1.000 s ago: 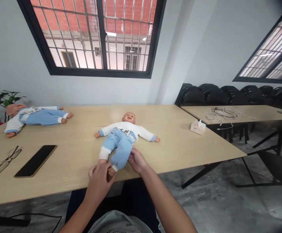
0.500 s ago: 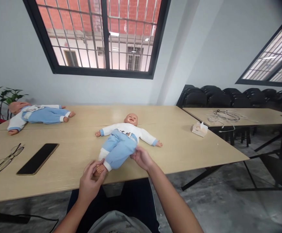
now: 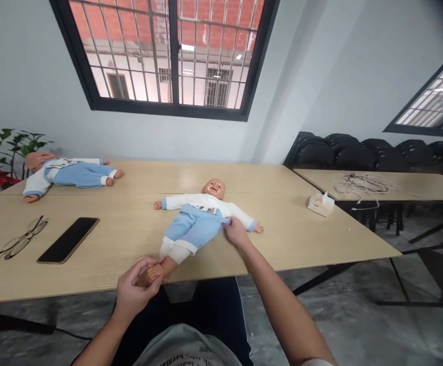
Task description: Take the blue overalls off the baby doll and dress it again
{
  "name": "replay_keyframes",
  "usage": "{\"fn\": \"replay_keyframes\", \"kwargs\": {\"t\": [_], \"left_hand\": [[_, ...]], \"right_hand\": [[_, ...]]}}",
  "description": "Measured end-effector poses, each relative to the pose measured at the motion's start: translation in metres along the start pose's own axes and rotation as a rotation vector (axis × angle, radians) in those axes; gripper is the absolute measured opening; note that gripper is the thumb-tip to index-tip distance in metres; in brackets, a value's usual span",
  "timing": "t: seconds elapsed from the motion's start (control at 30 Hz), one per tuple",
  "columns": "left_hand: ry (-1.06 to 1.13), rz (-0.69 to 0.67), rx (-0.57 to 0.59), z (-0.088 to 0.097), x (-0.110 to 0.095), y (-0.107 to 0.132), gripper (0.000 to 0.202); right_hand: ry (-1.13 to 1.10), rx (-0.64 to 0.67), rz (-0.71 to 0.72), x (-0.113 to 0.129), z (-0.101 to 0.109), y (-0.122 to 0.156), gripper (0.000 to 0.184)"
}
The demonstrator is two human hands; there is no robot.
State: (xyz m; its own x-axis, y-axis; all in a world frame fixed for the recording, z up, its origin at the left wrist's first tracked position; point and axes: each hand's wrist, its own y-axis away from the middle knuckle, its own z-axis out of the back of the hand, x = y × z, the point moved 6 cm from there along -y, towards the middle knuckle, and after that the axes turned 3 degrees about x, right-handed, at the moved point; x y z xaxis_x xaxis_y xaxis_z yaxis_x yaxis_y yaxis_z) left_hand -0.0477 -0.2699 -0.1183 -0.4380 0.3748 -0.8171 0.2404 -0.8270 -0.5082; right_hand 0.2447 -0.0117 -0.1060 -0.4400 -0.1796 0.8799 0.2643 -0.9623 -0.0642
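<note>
A baby doll (image 3: pixel 213 189) lies on its back on the wooden table, feet toward me, in a white top (image 3: pixel 186 200) and light-blue trousers (image 3: pixel 198 230). My left hand (image 3: pixel 139 280) is closed around the doll's feet at the table's near edge, fingers and thumb on either side. My right hand (image 3: pixel 236 232) pinches the trousers near the waist and draws the cloth out to the right. One trouser leg has ridden up, baring a lower leg (image 3: pixel 169 265) and a pale cloth patch above it.
A second doll (image 3: pixel 78 174) in similar clothes lies at the back left, beside a plant (image 3: pixel 5 147). Glasses (image 3: pixel 21 239) and a black phone (image 3: pixel 68 240) rest on the left. A tissue box (image 3: pixel 321 204) stands right; cables (image 3: pixel 366 184) lie on another table.
My right hand has moved up and right, pulling the trousers at the waist. The near trouser cuff has slid up the leg. My left hand still holds the feet. The view shifted slightly.
</note>
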Motion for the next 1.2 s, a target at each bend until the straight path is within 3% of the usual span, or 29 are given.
{"fn": "replay_keyframes", "kwargs": {"t": [0.13, 0.3, 0.47, 0.53, 0.67, 0.77, 0.83, 0.9, 1.0, 1.1, 1.2], "left_hand": [[-0.068, -0.120, 0.073, -0.012, -0.016, -0.002, 0.030], [-0.260, -0.365, 0.333, -0.051, -0.056, -0.004, 0.033], [-0.422, -0.481, 0.611, -0.098, -0.079, -0.001, 0.019], [-0.458, -0.494, 0.662, -0.110, -0.082, -0.001, 0.019], [-0.482, -0.452, 0.748, -0.120, -0.084, -0.002, 0.026], [-0.360, -0.385, 0.842, -0.119, -0.089, -0.008, 0.030], [-0.212, -0.334, 0.898, -0.114, -0.094, -0.020, 0.022], [-0.106, -0.271, 0.852, -0.106, -0.094, -0.043, 0.014], [-0.117, -0.165, 0.570, -0.089, -0.080, -0.096, 0.022], [-0.196, -0.067, 0.338, -0.079, -0.048, -0.146, 0.024], [-0.234, 0.006, 0.232, -0.082, -0.012, -0.181, 0.033]], "right_hand": [[-0.056, 0.043, 0.018, -0.001, -0.003, 0.008, 0.019], [-0.344, 0.224, -0.050, 0.002, -0.007, 0.017, 0.047], [-0.201, 0.223, -0.035, 0.011, -0.006, 0.009, 0.065], [-0.165, 0.154, 0.008, 0.015, -0.002, 0.003, 0.063], [-0.013, -0.026, 0.150, 0.023, 0.010, -0.004, 0.041], [0.059, -0.048, 0.187, 0.024, 0.013, -0.005, 0.028], [0.026, -0.043, 0.184, 0.024, 0.015, -0.005, 0.026], [-0.085, -0.033, 0.152, 0.023, 0.017, -0.005, 0.029], [-0.244, -0.011, 0.090, 0.020, 0.017, -0.005, 0.034], [-0.321, -0.021, 0.076, 0.018, 0.016, -0.006, 0.039], [-0.372, -0.041, 0.104, 0.019, 0.018, -0.008, 0.039]]}}
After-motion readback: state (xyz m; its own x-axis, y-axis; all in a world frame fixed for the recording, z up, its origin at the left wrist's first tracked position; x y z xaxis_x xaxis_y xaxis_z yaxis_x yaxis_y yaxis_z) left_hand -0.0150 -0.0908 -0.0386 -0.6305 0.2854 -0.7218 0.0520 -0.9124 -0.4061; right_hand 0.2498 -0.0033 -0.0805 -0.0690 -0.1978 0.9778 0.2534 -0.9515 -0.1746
